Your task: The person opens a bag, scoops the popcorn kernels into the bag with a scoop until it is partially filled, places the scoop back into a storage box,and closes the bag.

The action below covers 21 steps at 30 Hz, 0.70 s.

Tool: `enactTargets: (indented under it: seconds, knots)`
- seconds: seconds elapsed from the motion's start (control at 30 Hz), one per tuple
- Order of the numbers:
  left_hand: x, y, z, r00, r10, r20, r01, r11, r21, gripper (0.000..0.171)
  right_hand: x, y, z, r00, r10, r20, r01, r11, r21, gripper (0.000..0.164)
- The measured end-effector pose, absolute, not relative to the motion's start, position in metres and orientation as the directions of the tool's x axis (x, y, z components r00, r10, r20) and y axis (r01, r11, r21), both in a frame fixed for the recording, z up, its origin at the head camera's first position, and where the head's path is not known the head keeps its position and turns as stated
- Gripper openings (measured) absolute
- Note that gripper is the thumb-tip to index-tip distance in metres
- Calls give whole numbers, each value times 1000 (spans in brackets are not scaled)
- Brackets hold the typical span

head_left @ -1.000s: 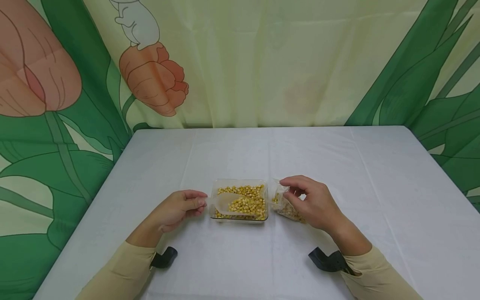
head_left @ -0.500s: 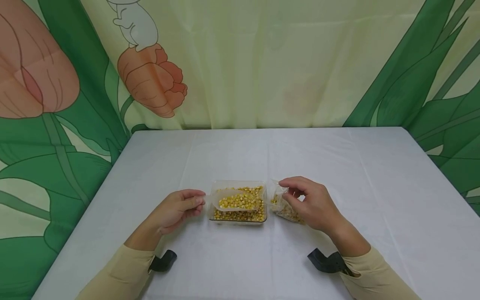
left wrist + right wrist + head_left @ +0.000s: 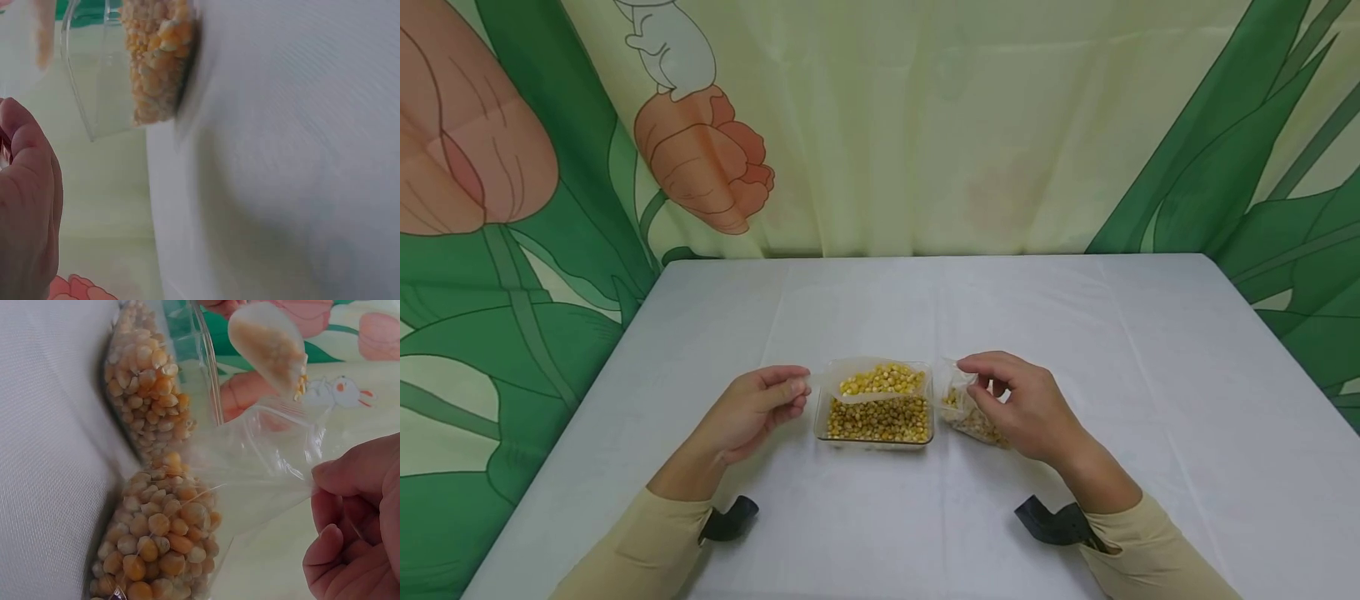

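My left hand (image 3: 762, 410) pinches the handle of a translucent scoop (image 3: 847, 388) loaded with corn kernels (image 3: 883, 380). The scoop hovers over a clear rectangular container (image 3: 874, 446) that holds more yellow kernels. In the right wrist view, the scoop (image 3: 262, 344) is tilted towards the bag side, with kernels at its lip. My right hand (image 3: 1026, 404) pinches the upper edge of a clear plastic bag (image 3: 269, 456) just right of the container. Kernels (image 3: 169, 544) fill the bag's lower part, which rests on the table. The left wrist view shows only part of my left hand (image 3: 28, 194).
A white cloth covers the table (image 3: 880, 533), with bare stretches behind and in front of the container. A printed curtain (image 3: 1000, 125) hangs along the far edge. Black wrist mounts (image 3: 730, 518) sit at both sleeves.
The scoop has risen out of the container's kernels with a load and moved up and away from me. My right hand stays at the bag.
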<state>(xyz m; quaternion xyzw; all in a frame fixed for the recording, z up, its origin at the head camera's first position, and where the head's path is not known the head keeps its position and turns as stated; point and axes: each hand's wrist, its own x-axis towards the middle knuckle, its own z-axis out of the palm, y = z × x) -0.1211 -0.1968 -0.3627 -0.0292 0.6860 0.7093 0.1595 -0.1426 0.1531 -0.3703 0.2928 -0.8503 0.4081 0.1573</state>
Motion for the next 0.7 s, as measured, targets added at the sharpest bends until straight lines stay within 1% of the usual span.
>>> enactTargets:
  seconds: [0.17, 0.4, 0.7]
  knots:
    - [-122, -190, -357, -953, 176, -245, -253, -25, 967, 43, -142, 153, -370, -771, -368, 520, -635, 498, -590, 31]
    - [-127, -178, -352, -960, 197, -200, -214, -54, 975, 42, -142, 154, -367, -759, -369, 537, -649, 507, -568, 30]
    - [-133, -163, -348, -963, 195, -185, -190, -12, 982, 40, -142, 155, -366, -743, -373, 555, -665, 501, -554, 30]
